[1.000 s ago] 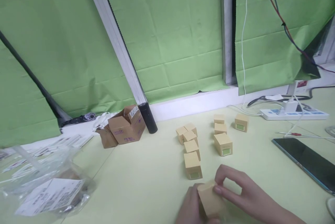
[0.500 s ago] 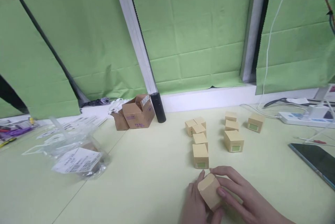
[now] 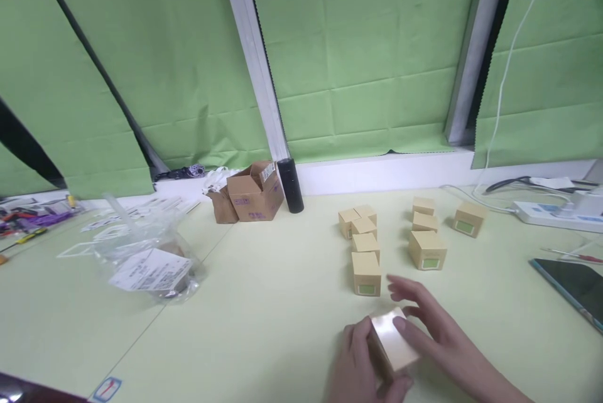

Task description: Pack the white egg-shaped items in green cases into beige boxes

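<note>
Near the front edge of the view, a small cardboard box [image 3: 394,343] is tilted in my left hand [image 3: 360,362], whose fingers wrap its left side and thumb its lower end. A bright glare covers its upper face. My right hand [image 3: 436,334] touches that face with its thumb, while its other fingers stretch out past the box's far right edge. The underside of the box is hidden. Just beyond my hands, a similar box with a green label [image 3: 366,274] stands at the front of a column of several boxes.
To the right of that column stand several more small boxes [image 3: 427,250]. A phone [image 3: 572,287] and a power strip [image 3: 556,218] lie at the right. An opened carton [image 3: 254,199], a black cylinder [image 3: 291,186] and a clear plastic bag [image 3: 155,265] are on the left.
The box has turned in my left hand, so a shiny face now points up. My right fingers have lifted and spread away from it. The view has shifted slightly left.
</note>
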A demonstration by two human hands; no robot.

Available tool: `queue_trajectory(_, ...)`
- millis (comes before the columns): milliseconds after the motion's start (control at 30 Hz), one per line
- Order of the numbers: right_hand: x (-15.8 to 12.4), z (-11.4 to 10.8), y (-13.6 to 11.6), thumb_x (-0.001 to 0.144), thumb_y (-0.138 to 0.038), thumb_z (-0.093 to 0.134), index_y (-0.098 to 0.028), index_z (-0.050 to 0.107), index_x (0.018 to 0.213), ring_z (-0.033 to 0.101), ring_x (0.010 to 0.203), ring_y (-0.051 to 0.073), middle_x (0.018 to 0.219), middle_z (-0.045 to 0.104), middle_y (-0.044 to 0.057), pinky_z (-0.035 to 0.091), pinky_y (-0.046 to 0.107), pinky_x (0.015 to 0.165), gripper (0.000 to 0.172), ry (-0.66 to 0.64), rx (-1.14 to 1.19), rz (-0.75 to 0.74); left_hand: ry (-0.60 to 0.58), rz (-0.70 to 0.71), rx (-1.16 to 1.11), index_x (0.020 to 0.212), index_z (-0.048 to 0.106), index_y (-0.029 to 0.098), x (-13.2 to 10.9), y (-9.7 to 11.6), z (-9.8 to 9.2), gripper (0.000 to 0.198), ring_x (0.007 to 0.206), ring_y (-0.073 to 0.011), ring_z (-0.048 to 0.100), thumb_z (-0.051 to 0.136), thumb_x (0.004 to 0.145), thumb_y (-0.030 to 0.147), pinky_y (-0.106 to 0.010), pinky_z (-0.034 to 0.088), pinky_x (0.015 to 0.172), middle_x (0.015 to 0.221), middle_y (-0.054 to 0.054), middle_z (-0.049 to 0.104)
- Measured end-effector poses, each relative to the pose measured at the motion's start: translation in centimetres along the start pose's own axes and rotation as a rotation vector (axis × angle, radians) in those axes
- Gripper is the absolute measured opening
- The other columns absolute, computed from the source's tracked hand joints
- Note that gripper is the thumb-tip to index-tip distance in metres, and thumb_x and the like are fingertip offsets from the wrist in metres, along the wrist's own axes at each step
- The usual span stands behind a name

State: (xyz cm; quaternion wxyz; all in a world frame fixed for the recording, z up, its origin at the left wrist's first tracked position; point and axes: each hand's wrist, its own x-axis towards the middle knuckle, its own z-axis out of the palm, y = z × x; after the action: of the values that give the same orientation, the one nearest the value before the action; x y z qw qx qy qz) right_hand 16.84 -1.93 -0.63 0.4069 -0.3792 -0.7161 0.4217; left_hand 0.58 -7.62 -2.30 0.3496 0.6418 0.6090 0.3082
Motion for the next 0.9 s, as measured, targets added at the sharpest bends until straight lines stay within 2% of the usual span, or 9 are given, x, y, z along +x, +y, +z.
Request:
queue_trajectory(100,0.5,-0.2,-0.6,0.086,-0.046,0.049,-0.024,0.063,0.095,0.058,0.094,0.021,0.096,0.061,0.006,0.049,0.032,0.082,0.028,-0.107,0.085,0.070,-0.003,-0.031,-0.003,0.129,0.034,0.011,0.0,-0.1,0.1,0.074,0.110,-0.0278,0.046,0.064,0.062,0.024,-0.037,0.037,0.093,0.118,-0.015,0.050)
queue_trajectory(300,0.8,0.4,-0.6,0.084,-0.048,0.050,-0.022,0.062,0.077,0.058,0.082,0.020,0.085,0.059,0.003,0.048,0.030,0.074,0.030,-0.115,0.131,0.110,-0.011,-0.012,-0.066,0.137,0.024,0.014,0.3,-1.7,0.6,0.088,0.115,-0.0299,0.043,0.067,0.061,0.026,-0.039,0.033,0.097,0.129,-0.016,0.045)
queue_trajectory(400,0.6,1.5,0.6,0.082,-0.050,0.052,-0.023,0.058,0.087,0.058,0.079,0.019,0.083,0.058,0.002,0.049,0.030,0.070,0.027,-0.068,0.205,0.171,-0.065,0.109,0.017,0.132,0.037,0.019,0.9,-2.6,0.9,0.077,0.112,-0.0316,0.045,0.068,0.063,0.029,-0.043,0.035,0.095,0.126,-0.013,0.050)
queue_trajectory(500,0.7,1.8,1.1,0.083,-0.050,0.049,-0.025,0.051,0.103,0.059,0.082,0.019,0.083,0.058,0.001,0.050,0.033,0.075,0.032,0.023,0.222,0.152,0.000,0.196,0.089,0.126,0.047,0.020,1.4,-3.7,0.9,0.066,0.110,-0.0327,0.047,0.068,0.065,0.030,-0.045,0.035,0.096,0.123,-0.013,0.053)
queue_trajectory(633,2.6,-1.7,0.9,0.088,-0.046,0.043,-0.028,0.048,0.114,0.053,0.106,0.022,0.113,0.056,0.006,0.045,0.040,0.090,0.032,0.057,-0.130,0.006,0.183,0.190,0.179,0.120,0.049,0.015,2.0,-5.5,-2.6,0.058,0.120,-0.0336,0.041,0.065,0.065,0.026,-0.043,0.033,0.100,0.130,-0.018,0.045)
queue_trajectory(700,4.2,-4.8,1.2,0.082,-0.042,0.054,-0.031,0.044,0.123,0.036,0.125,0.028,0.134,0.042,0.007,0.033,0.046,0.101,0.044,0.101,-0.475,-0.097,0.195,0.182,0.220,0.120,0.046,0.013,2.6,-5.7,-5.7,0.053,0.117,-0.0311,0.043,0.058,0.069,0.024,-0.042,0.033,0.100,0.124,-0.017,0.049)
queue_trajectory(767,5.8,-7.5,2.1,0.076,-0.038,0.060,-0.032,0.046,0.125,0.019,0.132,0.035,0.141,0.033,0.007,0.027,0.054,0.102,0.051,0.129,-0.751,-0.065,0.197,0.125,0.216,0.123,0.040,0.014,3.5,-5.0,-8.4,0.050,0.117,-0.0269,0.044,0.050,0.074,0.022,-0.040,0.034,0.100,0.123,-0.014,0.048)
queue_trajectory(800,6.5,-8.5,2.7,0.071,-0.038,0.064,-0.031,0.045,0.126,0.020,0.131,0.039,0.142,0.032,0.009,0.028,0.056,0.099,0.058,0.102,-0.818,0.007,0.193,0.098,0.217,0.124,0.038,0.015,4.0,-4.4,-9.3,0.051,0.118,-0.0254,0.042,0.048,0.074,0.019,-0.039,0.033,0.101,0.123,-0.013,0.047)
queue_trajectory(900,7.5,-8.8,4.2,0.064,-0.032,0.070,-0.031,0.047,0.124,0.044,0.114,0.037,0.133,0.041,0.010,0.043,0.050,0.087,0.065,0.005,-0.812,0.070,0.144,0.053,0.237,0.127,0.032,0.018,6.1,-1.7,-9.9,0.064,0.124,-0.0250,0.033,0.054,0.067,0.017,-0.038,0.029,0.103,0.129,-0.011,0.037)
